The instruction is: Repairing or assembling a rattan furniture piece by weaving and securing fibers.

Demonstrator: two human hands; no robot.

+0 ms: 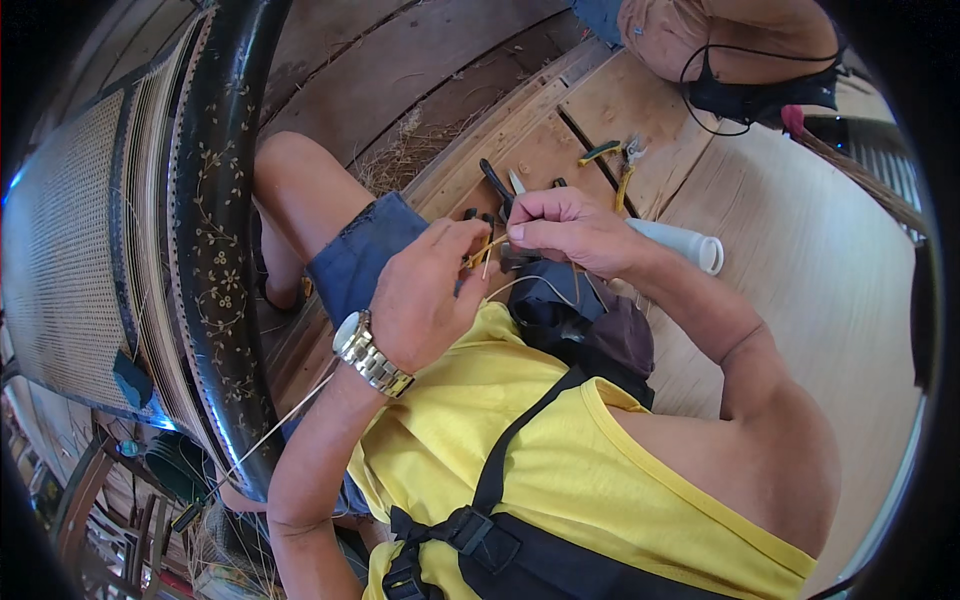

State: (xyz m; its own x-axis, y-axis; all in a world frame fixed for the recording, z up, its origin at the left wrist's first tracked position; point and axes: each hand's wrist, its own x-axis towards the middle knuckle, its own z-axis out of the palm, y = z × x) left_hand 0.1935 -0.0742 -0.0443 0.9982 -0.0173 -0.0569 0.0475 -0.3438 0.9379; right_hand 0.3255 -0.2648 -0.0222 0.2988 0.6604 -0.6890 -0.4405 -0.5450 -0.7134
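My left hand (425, 290), with a metal wristwatch (370, 353), is in front of my chest, its fingers closed on a thin yellowish strip (491, 246) that looks like cane. Close beside it, my right hand (565, 228) pinches the other end of that strip between thumb and forefinger. A pale thin strand (545, 279) loops below the hands. Another strand (280, 422) runs past my left wrist toward the lower left. Just beyond my hands lie a black-handled tool (494, 184) and a light blade (516, 182). My fingers hide part of the strip.
At left stands a dark frame (215, 230) with gold flowers, holding a woven panel (65, 250). Yellow-handled pliers (628, 165) lie on the wooden bench (655, 120). A white tube (680, 243) sits by my right wrist, dark cloth (560, 295) below. Another person (740, 35) is at upper right.
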